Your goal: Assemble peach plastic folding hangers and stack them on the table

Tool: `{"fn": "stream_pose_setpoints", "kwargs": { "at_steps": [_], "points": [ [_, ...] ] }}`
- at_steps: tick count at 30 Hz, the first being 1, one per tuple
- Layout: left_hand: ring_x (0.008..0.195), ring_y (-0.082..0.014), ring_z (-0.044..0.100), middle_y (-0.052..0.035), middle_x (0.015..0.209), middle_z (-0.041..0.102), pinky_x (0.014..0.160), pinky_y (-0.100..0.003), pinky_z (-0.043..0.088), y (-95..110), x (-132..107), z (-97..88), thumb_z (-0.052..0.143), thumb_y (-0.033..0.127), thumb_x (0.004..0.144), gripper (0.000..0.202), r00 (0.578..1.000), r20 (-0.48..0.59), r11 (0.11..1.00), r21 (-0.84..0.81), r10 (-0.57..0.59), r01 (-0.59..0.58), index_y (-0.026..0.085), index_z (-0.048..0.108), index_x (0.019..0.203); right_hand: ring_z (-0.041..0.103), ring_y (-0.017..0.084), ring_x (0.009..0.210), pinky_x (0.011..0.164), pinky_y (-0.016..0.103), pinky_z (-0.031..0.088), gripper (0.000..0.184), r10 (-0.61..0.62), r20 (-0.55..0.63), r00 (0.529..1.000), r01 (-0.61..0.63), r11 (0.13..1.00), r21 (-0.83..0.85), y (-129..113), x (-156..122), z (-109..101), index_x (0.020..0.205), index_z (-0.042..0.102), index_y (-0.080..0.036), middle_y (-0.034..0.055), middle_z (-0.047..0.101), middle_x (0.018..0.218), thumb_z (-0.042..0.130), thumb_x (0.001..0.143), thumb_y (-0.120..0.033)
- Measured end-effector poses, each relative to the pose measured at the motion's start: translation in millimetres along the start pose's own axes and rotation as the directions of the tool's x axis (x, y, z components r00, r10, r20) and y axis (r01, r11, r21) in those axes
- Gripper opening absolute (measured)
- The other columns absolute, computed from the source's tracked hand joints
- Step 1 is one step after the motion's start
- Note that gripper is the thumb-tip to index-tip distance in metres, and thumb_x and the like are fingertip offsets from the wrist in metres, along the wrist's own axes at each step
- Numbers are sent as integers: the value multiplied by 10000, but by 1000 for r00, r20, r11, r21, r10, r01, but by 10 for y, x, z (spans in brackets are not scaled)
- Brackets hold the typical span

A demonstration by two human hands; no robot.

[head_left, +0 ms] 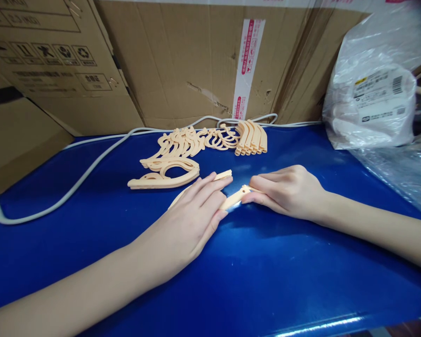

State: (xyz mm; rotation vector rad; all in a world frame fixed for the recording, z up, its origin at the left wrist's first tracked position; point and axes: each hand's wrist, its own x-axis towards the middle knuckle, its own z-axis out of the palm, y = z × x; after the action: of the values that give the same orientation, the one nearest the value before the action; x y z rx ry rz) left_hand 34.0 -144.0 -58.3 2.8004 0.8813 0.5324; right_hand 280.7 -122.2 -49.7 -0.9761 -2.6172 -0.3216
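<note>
Peach hanger piece (233, 198) lay on blue counter (266, 276), just right of and nearer than the hanger stack (166, 174). Left hand (192, 215) lay flat over its left part, fingers stretched out, not curled around it. Right hand (287, 189), right of the stack, pinched the piece's right end between thumb and fingertips. A second bar end (224, 175) poked out past the left fingertips; possibly the same piece, hard to tell. Loose hanger parts (217, 138) sat behind the stack, white cable (91, 164) left of it, cardboard boxes (182, 61) behind, plastic bag (372, 98) far right of it.
</note>
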Motion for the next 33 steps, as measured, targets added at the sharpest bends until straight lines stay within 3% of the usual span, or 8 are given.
{"fn": "stream_pose_setpoints", "kwargs": {
  "at_steps": [9,19,28,33],
  "points": [
    [1505,-213,296,-112,1570,432,1249,-486,276,4,-17,1,299,238,1069,325,1000,8,1000,-22,-22,22,145,576,1211,422,98,465,492,256,246,606,17,79,997,-31,984,177,28,-22,36,697,503,-195,-21,489,536,178,1058,-557],
    [1502,-229,306,-97,1578,423,1239,-497,299,11,-14,10,301,238,1064,325,1000,23,1000,-19,-13,14,161,567,1233,452,105,476,502,291,244,595,-94,0,996,93,993,-68,48,-32,18,713,573,-196,-6,538,559,212,1069,-508],
    [1492,-247,327,-125,1561,442,1228,-482,322,-1,-28,36,305,236,1063,334,1000,26,1000,30,7,-8,126,588,1202,434,98,460,485,282,242,571,-178,-41,983,171,977,-131,65,-26,14,675,559,-194,-15,521,550,268,1067,-490],
    [1489,-250,334,-137,1561,441,1228,-487,318,2,-17,43,306,231,1061,333,999,43,999,32,13,-14,127,582,1216,449,103,470,483,292,233,596,-173,29,984,176,971,-163,72,-20,8,660,563,-198,-8,525,556,264,1054,-530]
  ]
}}
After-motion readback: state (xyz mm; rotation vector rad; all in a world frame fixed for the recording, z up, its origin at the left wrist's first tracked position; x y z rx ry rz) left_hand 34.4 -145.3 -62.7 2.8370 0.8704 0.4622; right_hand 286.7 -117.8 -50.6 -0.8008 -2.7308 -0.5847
